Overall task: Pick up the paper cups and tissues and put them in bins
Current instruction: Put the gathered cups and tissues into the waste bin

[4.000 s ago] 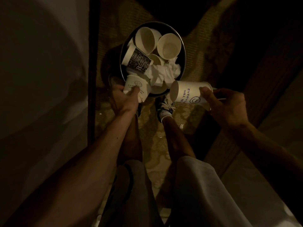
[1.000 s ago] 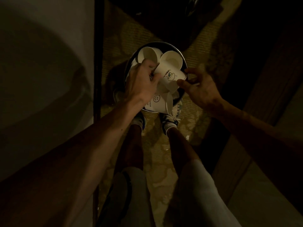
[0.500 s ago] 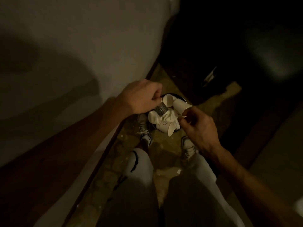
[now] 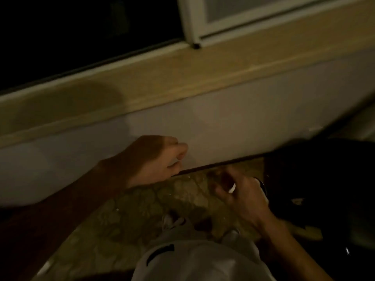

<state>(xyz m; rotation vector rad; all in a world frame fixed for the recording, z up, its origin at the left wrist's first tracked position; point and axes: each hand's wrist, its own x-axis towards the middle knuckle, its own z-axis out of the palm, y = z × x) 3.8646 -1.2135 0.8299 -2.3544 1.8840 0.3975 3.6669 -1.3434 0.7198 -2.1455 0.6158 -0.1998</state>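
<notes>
A: Pale painted wall [image 4: 223, 118] fills most of the view, with a long tan wooden window sill [image 4: 182, 78] running across above it and a tan patterned floor [image 4: 132, 216] below.

B: And a big dark bulk [image 4: 324, 179] on the right, too murky to name. Light trousers [image 4: 192, 260] at the bottom edge.

A: Hands now. Left hand [image 4: 156, 161] hangs in front of the wall, fingers curled into a fist, and nothing shows inside it.

B: Right hand [image 4: 243, 197] is lower, over the floor, smeared with blur. Gripping or loose? I cannot tell.

A: One small white sliver [image 4: 232, 188] shows between its fingers. Cup rim or tissue scrap, hard to call.

B: So where are the paper cups and tissues?

A: Apart from that sliver, none in view, and no bin I can pick out either.

B: That's my worry. The camera points at the wall, not at any bin. If that right hand does carry a piece and lets go blind, it lands on the floor.

A: And in this gloom a white scrap on that mottled pattern gets missed easily.
</notes>
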